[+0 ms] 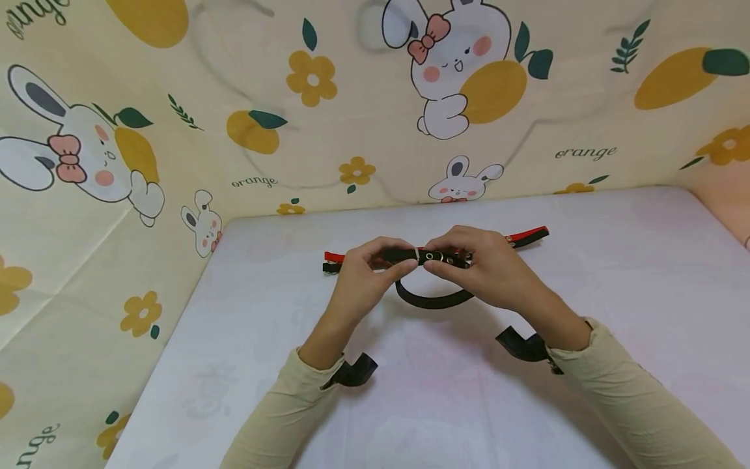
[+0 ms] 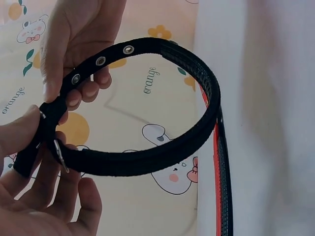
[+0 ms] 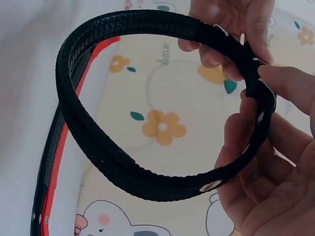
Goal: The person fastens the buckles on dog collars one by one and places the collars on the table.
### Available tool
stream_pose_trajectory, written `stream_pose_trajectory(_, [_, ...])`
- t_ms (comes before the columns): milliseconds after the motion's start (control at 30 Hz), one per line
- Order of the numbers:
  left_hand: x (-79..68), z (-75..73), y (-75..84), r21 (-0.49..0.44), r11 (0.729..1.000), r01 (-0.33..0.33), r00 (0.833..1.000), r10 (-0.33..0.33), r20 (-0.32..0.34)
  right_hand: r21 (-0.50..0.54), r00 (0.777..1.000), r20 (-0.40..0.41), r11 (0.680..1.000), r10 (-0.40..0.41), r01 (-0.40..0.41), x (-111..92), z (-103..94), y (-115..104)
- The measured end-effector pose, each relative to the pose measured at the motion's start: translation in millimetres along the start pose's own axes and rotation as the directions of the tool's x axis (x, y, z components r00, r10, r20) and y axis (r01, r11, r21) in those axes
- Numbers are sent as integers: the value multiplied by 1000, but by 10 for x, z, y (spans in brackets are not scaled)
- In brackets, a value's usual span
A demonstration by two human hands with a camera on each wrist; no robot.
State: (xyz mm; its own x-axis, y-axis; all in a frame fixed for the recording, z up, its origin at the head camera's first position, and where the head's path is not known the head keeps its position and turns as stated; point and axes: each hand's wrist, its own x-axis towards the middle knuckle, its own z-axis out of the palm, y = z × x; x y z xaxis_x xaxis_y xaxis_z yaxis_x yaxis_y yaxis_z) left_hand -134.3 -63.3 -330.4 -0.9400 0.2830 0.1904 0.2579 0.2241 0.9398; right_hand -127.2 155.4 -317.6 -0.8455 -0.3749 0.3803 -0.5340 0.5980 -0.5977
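Both hands hold a black collar [image 1: 433,303], bent into a loop with its ends overlapped at the top. My left hand [image 1: 363,280] pinches the overlap between thumb and fingers, by a metal ring [image 2: 61,156]. At the other side of the overlap, my right hand [image 1: 492,270] grips the end with metal eyelets [image 2: 101,61], its thumb pressing near the buckle area [image 3: 258,61]. The loop hangs below the fingers, towards the wearer. Behind the hands, a red strap [image 1: 530,232] and a black strap [image 3: 49,142] lie side by side, partly hidden by them.
A white-covered table [image 1: 410,404] spreads beneath the hands. Cream cloth [image 1: 328,143] printed with rabbits, oranges and flowers rises along the back and left side. Black bands [image 1: 357,371] are fixed at both wrists, over beige sleeves [image 1: 281,410].
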Motion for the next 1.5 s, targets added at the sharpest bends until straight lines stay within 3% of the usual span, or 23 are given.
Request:
stream_pose_trajectory(900, [4,-31,22,-128,988,83,995,-88,-36,-21,995,75,998,65,-63,4,-24,3])
stream_pose_trajectory(1233, [23,-85,33,-160,983,87,993,-97,-59,-36,994,73,997,78,-75,14,-65,13])
stream_pose_trajectory(1500, [18,-98,34,-167,983,80,996,-86,-29,-25,997,49,998,62,-60,6,-79,18])
